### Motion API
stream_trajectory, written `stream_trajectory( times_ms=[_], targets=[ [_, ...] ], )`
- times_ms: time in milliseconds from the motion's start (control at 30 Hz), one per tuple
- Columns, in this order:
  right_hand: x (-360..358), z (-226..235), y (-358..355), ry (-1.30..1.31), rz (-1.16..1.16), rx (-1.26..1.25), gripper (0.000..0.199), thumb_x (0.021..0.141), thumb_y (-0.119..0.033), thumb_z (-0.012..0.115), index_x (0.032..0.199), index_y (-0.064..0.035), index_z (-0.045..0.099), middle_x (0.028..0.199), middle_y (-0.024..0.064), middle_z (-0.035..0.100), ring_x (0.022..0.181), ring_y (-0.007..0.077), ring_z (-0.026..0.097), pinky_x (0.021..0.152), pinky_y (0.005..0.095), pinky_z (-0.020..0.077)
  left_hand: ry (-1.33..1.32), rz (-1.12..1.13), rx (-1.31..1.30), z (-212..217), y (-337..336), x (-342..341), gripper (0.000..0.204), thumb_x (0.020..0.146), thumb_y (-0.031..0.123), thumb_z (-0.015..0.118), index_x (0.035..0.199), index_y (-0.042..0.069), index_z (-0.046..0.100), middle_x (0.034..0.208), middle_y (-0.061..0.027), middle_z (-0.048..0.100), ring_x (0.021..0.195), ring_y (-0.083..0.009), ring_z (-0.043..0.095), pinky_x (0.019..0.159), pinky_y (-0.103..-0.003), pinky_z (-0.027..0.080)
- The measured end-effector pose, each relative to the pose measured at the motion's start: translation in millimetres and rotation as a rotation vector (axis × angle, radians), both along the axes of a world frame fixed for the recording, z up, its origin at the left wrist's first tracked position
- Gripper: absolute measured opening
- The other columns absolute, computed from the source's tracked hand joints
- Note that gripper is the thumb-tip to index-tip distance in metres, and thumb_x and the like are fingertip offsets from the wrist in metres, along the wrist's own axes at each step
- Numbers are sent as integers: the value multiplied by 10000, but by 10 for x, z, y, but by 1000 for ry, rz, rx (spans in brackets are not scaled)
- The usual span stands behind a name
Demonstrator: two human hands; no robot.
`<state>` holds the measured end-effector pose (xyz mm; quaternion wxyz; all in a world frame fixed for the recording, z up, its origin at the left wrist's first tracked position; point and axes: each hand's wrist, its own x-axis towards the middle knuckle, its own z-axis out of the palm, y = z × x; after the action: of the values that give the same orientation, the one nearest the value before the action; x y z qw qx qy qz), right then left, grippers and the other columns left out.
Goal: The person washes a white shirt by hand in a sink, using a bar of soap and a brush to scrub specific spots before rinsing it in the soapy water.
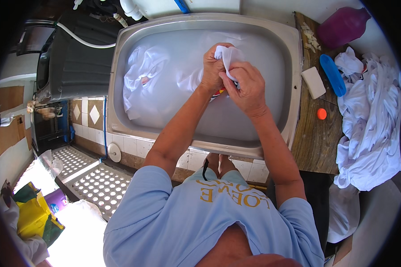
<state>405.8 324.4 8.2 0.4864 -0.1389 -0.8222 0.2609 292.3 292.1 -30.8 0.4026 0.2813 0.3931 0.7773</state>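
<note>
Above the cloudy water of a metal sink (pixel 293 95), both my hands grip one wet white garment (pixel 231 54). My left hand (pixel 213 66) is closed round a bunched part of it. My right hand (pixel 247 89) pinches the fabric from the right, close against the left. A small red and yellow patch shows below the hands; what kind of garment it is, I cannot tell. More of the white fabric spreads under the water to the left of my left hand. At the sink's left side, another white garment (pixel 142 75) lies partly submerged.
On the wooden counter (pixel 309 142) at the right lie a whitish bar of soap (pixel 314 83), a blue oblong plastic piece (pixel 333 75), an orange cap (pixel 321 114) and a heap of white laundry (pixel 372 120). A purple bottle (pixel 343 26) lies behind them. A white hose (pixel 82 41) reaches the sink's left rim.
</note>
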Motion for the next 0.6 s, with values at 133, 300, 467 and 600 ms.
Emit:
stream_trajectory(
  times_ms=[133,300,467,600],
  targets=[
    [62,33,-79,66,83,-524,172,844,-60,647,921,-13,502,745,57,592,615,89,530,580,226,434,37,50,-11,172,15,30,175,803,-36,594,955,43,559,896,-33,599,775,-93,566,682,-242,494],
    [29,-81,44,202,-7,-726,206,900,-158,592,981,-24,458,550,30,538,508,47,453,472,220,348,162,36,2,113,20,23,222,779,-99,502,944,48,525,947,-37,573,831,-85,532,735,-235,468],
    [33,41,51,130,-14,-836,185,888,-129,609,966,-18,483,526,-1,522,517,20,436,454,198,318,192,19,-19,142,-7,43,222,779,-97,481,940,55,490,948,-35,560,833,-84,518,743,-231,459],
    [24,-30,101,126,-20,-806,161,870,-114,631,930,-13,521,552,-5,534,516,15,438,456,192,329,154,-35,-58,122,0,46,220,784,-81,494,948,65,485,955,-34,560,846,-87,524,752,-238,464]
  ],
)
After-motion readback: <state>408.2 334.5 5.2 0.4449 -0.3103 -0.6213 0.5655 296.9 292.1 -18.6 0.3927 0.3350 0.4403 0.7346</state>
